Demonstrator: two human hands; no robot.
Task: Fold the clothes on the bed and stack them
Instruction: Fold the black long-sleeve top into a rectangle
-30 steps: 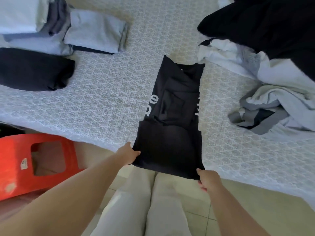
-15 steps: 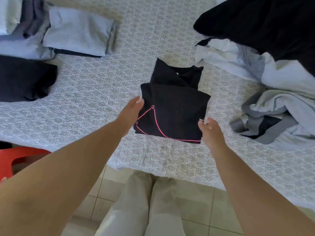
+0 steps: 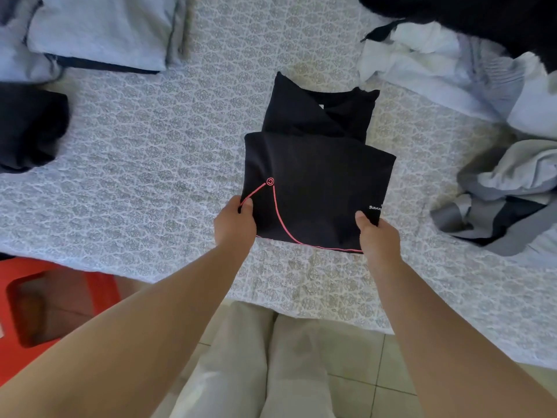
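A person standing at the edge of a bed (image 3: 126, 164) grips a folded black shirt (image 3: 316, 188) by its two near corners, the left hand (image 3: 236, 223) pinching the corner by the pink line and the right hand (image 3: 378, 236) pinching the opposite one. The shirt lies on the patterned cover directly ahead of both hands, its long axis running away from the person. The folded stack (image 3: 99, 28) sits far to the left, nearer the left hand, so the carry likely goes that way across open cover. A dark folded garment (image 3: 28, 128) lies beside that path; the unfolded heap (image 3: 482, 95) crowds the right, and a red stool (image 3: 45, 306) stands below the bed.
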